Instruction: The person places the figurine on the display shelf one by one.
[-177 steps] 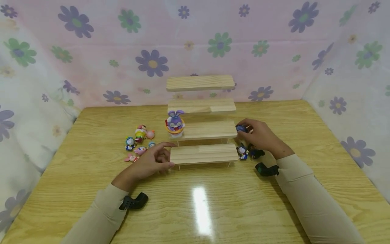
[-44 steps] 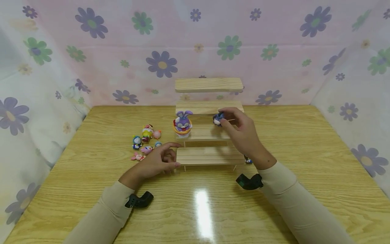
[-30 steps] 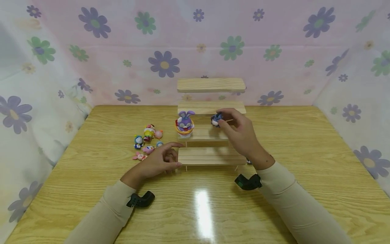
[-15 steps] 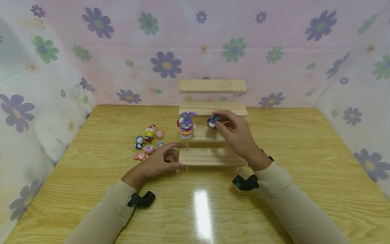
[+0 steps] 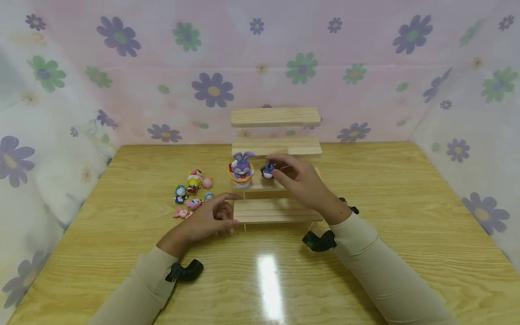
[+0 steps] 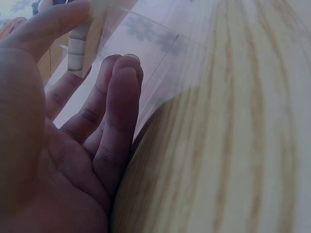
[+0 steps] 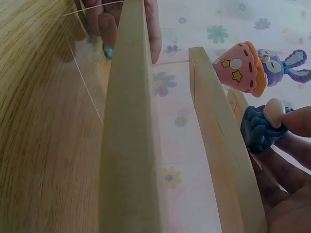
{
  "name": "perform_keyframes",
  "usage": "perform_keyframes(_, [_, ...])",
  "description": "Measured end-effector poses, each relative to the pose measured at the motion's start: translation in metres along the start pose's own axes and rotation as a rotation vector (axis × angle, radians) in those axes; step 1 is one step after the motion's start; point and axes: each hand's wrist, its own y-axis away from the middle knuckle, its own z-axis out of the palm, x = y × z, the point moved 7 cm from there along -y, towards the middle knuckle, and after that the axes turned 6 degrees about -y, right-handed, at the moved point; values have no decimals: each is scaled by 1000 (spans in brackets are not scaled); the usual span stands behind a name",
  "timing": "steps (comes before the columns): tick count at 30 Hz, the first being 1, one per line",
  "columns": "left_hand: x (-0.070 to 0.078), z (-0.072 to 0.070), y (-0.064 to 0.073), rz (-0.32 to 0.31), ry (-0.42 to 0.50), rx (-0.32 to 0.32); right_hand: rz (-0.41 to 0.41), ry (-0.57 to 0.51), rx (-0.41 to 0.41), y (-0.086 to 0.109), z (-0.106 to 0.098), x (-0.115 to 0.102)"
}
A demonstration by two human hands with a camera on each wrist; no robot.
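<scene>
My right hand [image 5: 298, 180] pinches a small dark blue figurine [image 5: 267, 170] with a pale muzzle, at the second-lowest tier of a stepped wooden display stand [image 5: 278, 211]. In the right wrist view, thumb and fingers hold this blue figurine [image 7: 262, 127] close to the board; whether its base touches is unclear. Just left of it, a purple rabbit figurine [image 5: 242, 169] in a pink, star-marked cup stands on that tier. My left hand [image 5: 207, 221] grips the left end of the lowest board, thumb at the front corner, index finger at the back; its other fingers curl beside the wood [image 6: 233, 121].
Several small figurines [image 5: 194, 181] lie on the table left of the stand. Dark figurines [image 5: 354, 210] show partly behind my right wrist. The stand's upper two boards [image 5: 276, 116] rise behind, on clear supports. Flowered cloth walls enclose the back and sides.
My right hand has picked up the blue figurine right of the stand, brought it over the second-lowest tier and moved it left towards the rabbit figurine. My left hand stays at the board's end.
</scene>
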Motion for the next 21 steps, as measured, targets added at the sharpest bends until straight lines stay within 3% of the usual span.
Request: perform_keyframes(21, [-1,0,1,6,-11,10,-22,66,-68,3,11,-1])
